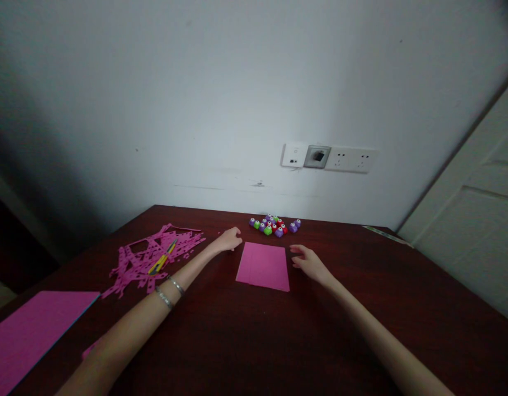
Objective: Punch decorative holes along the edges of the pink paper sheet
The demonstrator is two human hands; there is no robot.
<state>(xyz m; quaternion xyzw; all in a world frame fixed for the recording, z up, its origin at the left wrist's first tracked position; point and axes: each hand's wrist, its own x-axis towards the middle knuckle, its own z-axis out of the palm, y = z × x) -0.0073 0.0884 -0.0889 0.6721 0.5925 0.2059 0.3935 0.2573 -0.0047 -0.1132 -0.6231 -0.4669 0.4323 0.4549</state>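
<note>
A folded pink paper sheet [264, 266] lies flat on the dark wooden table [246, 341]. My left hand [229, 240] rests just off its far left corner, fingers curled inward, nothing visible in them. My right hand [307, 260] lies by the sheet's right edge with fingers stretched toward it, holding nothing. Behind the sheet sits a cluster of several small craft punches [274, 225] in purple, green and red.
A heap of pink paper offcuts [149, 263] with a yellow utility knife [162, 257] on it lies at the left. A larger pink sheet [29, 335] is at the near left edge. Wall sockets [329, 158] sit above the table; a door [472, 231] stands on the right.
</note>
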